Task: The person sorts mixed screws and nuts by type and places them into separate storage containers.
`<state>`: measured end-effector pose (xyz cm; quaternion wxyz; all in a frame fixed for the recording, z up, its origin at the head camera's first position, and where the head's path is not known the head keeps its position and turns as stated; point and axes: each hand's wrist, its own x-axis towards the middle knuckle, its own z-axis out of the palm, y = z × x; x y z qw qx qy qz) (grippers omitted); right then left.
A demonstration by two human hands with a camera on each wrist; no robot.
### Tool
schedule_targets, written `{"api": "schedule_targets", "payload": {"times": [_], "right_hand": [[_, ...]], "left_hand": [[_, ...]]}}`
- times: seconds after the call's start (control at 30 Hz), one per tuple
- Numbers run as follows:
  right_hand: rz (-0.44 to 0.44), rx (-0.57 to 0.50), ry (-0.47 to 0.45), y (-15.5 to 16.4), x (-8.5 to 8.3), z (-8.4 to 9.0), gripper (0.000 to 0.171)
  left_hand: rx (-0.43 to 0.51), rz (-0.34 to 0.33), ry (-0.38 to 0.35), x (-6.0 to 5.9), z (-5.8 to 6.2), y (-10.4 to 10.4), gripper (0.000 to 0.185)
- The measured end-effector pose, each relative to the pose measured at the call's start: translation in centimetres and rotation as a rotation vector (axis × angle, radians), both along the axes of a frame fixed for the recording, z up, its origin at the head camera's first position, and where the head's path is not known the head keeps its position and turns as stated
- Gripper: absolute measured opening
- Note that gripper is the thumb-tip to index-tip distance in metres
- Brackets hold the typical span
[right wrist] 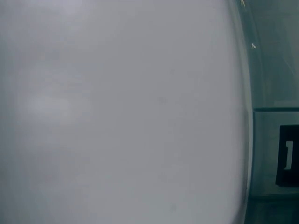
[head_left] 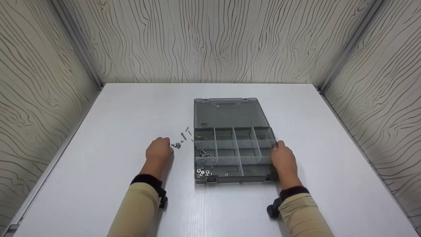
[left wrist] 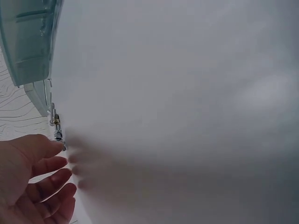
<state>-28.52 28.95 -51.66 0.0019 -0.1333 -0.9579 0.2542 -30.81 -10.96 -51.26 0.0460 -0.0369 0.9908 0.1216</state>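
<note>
My left hand [head_left: 159, 152] rests by a small pile of screws [head_left: 177, 145] on the table. In the left wrist view its fingers [left wrist: 58, 179] are loosely bent, and the thumb tip lies right at the nearest screw [left wrist: 58, 135]. My right hand [head_left: 284, 158] grips the right side of a grey see-through compartment box [head_left: 230, 179], with part of the fingers hidden. The box's lid [head_left: 230, 113] lies open behind it. Nuts [head_left: 202, 171] lie in the front left compartment, and several bolts [head_left: 205, 154] in the middle left one.
Longer loose screws [head_left: 183, 136] lie between the pile and the box's left wall. The white table [head_left: 131, 108] is bounded by wood-patterned panels [head_left: 210, 42] at the back and both sides. A black latch [right wrist: 287, 156] shows on the box's front in the right wrist view.
</note>
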Motion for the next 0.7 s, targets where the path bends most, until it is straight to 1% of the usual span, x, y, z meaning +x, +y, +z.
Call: {"api": "schedule_targets", "payload": {"times": [0.1,0.27,0.33,0.5,0.57,0.7], "right_hand": [[0.003,0.002,0.003,-0.05,-0.01,-0.02,0.044],[0.023,0.012,0.043,-0.05,0.11,-0.1,0.042],[0.024,0.014,0.053,0.0,0.14,-0.08,0.042],[0.016,0.007,0.054,0.09,0.08,-0.06,0.042],[0.014,0.001,0.047,0.09,0.06,-0.07,0.042],[0.013,-0.006,0.04,0.13,0.1,-0.06,0.042]], "left_hand": [[-0.022,-0.003,0.005,-0.09,-0.14,0.23,0.026],[-0.078,-0.017,0.01,-0.08,-0.29,0.53,0.027],[-0.076,-0.012,0.008,-0.08,-0.25,0.59,0.028],[-0.033,0.013,0.002,-0.27,-0.14,0.7,0.03],[-0.041,0.011,0.001,-0.34,-0.11,0.79,0.03],[-0.08,-0.003,0.0,-0.41,-0.05,1.0,0.025]]}}
